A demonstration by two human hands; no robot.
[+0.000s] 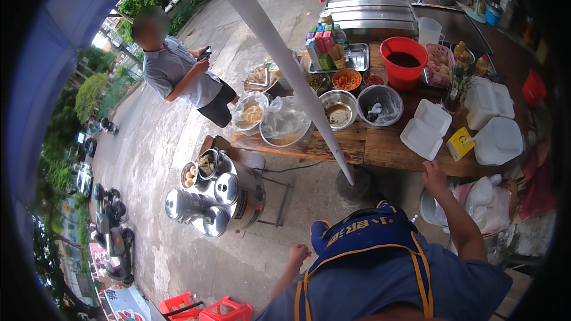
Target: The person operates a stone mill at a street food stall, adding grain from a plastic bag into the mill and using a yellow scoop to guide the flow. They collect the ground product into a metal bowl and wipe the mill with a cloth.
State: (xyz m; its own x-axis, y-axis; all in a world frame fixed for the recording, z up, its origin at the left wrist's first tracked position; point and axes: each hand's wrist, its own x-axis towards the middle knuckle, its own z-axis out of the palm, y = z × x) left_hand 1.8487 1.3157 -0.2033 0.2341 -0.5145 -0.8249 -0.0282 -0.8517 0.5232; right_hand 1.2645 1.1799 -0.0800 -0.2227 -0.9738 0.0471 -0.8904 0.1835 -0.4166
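Observation:
My right hand is at the front edge of the wooden table, just below an opened white foam takeout box. Its fingers look bent inward; whether they touch the box or hold something small, I cannot make out. Beside the box stands a yellow tissue box with a tissue sticking out. More white foam boxes are stacked farther right. Low on my left side hangs my left hand, its fingers curled with nothing seen in them, apart from any object. A blue apron covers my front.
A slanting white pole crosses in front of the table. Bowls, a red bucket and a pink egg basket crowd the tabletop. A steel steamer with lidded pots stands left. Beyond it, another person holds a phone.

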